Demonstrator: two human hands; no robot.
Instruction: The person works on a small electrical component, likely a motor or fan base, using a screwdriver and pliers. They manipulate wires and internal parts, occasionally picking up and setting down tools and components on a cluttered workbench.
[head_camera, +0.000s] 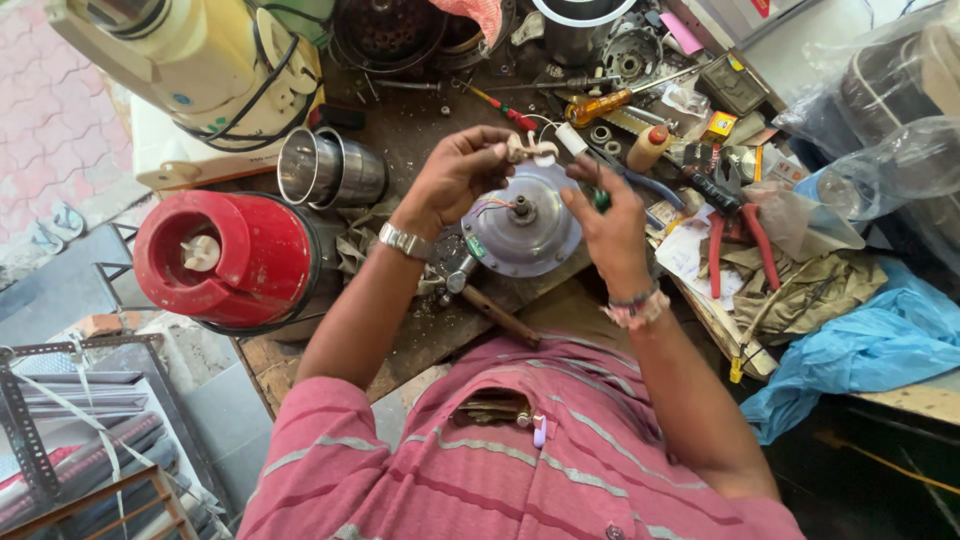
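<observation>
A round grey motor part (522, 232) sits near the front edge of the messy workbench (420, 330), right in front of the person. Thin wires (487, 207) come out of it. The left hand (455, 175) is curled up, and its fingers pinch a small white bit (528, 150) just above the motor part's far edge. The right hand (608, 225) is half closed beside the motor part, on its right side, and it holds a small green thing (601, 199) with a white tip; what that thing is, I cannot tell. A red mixer base (228, 258) stands at the left edge of the workbench, with a shiny steel jar (330, 168) just behind it. Red pliers (737, 232) lie on the right side, on some cloth. A screwdriver with an orange handle (598, 105) lies near the back, well apart from the hands. A wooden handle (500, 315) pokes out below the motor part, near the front edge.
</observation>
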